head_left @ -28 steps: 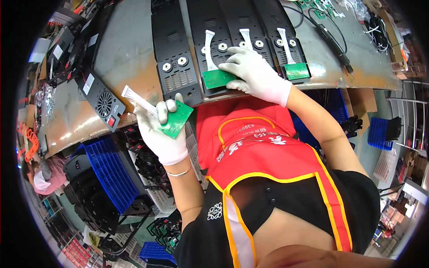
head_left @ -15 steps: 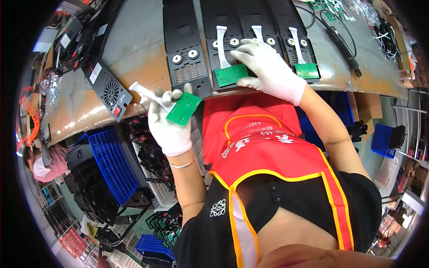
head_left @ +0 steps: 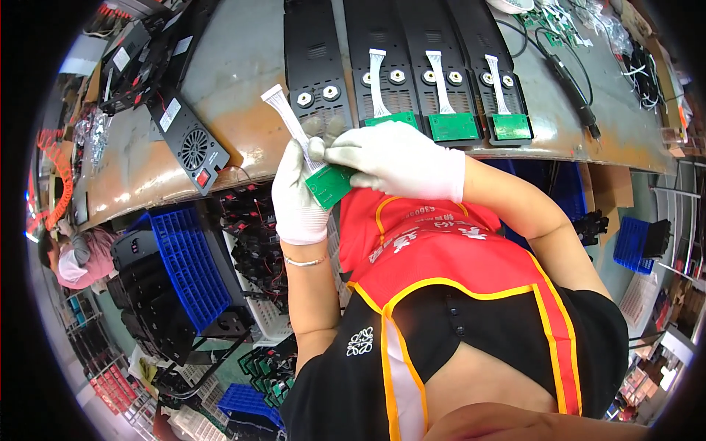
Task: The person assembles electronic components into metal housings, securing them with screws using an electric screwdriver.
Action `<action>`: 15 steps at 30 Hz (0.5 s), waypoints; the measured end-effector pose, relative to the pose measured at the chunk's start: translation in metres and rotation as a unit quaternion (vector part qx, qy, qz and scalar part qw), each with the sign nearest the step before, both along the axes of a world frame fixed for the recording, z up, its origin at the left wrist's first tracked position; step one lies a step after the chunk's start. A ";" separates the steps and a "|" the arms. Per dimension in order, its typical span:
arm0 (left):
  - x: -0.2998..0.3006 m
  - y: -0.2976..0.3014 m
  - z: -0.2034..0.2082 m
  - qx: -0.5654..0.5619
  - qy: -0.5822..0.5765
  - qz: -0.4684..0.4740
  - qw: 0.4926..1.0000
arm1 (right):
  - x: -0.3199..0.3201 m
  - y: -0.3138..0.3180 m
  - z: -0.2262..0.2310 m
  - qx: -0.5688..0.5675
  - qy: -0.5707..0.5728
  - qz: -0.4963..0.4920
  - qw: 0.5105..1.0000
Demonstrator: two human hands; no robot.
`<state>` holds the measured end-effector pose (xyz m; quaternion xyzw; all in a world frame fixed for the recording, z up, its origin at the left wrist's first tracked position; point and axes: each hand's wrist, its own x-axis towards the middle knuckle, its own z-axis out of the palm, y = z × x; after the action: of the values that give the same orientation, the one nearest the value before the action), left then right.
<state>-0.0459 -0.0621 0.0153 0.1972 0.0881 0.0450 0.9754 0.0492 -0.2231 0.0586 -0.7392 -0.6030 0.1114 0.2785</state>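
Your left hand (head_left: 300, 197) pinches a green board (head_left: 329, 188), your right hand (head_left: 397, 158) overlapping, grip unclear; black tool (head_left: 571, 87) at two o'clock, white-labelled fan panel (head_left: 193, 150) at ten.

We see a green circuit board (head_left: 329, 187) just left of the middle of the frame, held up and tilted, its edges running askew to the frame's. Its visible face turns toward us, flat and green with small pale marks; its upper right part is hidden, so we cannot make out the full outline. From its upper left side we follow a flat white ribbon cable (head_left: 287, 117) of thin parallel wires, slanting toward the upper left, its lower stretch partly covered. We find its loose end in a wide white connector (head_left: 271, 92), left of centre in the frame's upper half.
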 end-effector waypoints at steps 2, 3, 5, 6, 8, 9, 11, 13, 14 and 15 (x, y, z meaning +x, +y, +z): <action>0.005 -0.006 0.008 -0.021 0.030 0.021 0.999 | -0.001 0.000 -0.009 0.043 -0.013 0.004 0.999; 0.007 -0.012 0.017 -0.018 0.078 0.062 0.995 | 0.000 0.001 -0.010 0.059 -0.015 0.001 0.998; 0.006 0.003 -0.006 -0.016 0.031 0.040 0.999 | -0.002 0.005 -0.007 0.075 -0.019 0.003 0.997; 0.005 0.010 -0.016 -0.014 -0.014 0.016 1.000 | -0.003 0.009 -0.003 0.049 -0.018 -0.010 0.999; 0.010 0.012 0.003 0.044 -0.010 0.034 0.998 | -0.001 0.015 0.005 0.018 -0.015 -0.022 0.999; 0.012 0.014 0.009 0.103 -0.005 0.049 0.993 | 0.005 0.019 0.011 -0.002 -0.041 -0.072 0.997; 0.013 0.021 0.012 0.390 0.044 0.179 0.902 | 0.023 0.022 0.010 0.030 -0.056 -0.163 0.985; 0.013 0.039 -0.002 0.704 0.110 0.191 0.675 | 0.042 0.018 0.004 0.082 -0.105 -0.184 0.974; 0.012 0.042 -0.016 0.839 0.150 0.151 0.500 | 0.047 0.019 -0.002 0.085 -0.116 -0.185 0.972; 0.007 0.042 -0.034 0.872 0.131 0.115 0.457 | 0.047 0.023 -0.007 0.045 -0.113 -0.174 0.977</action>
<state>-0.0387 -0.0204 -0.0183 0.9366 0.1510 0.1843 0.2570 0.0960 -0.2003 0.0516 -0.8271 -0.4974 -0.0501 0.2570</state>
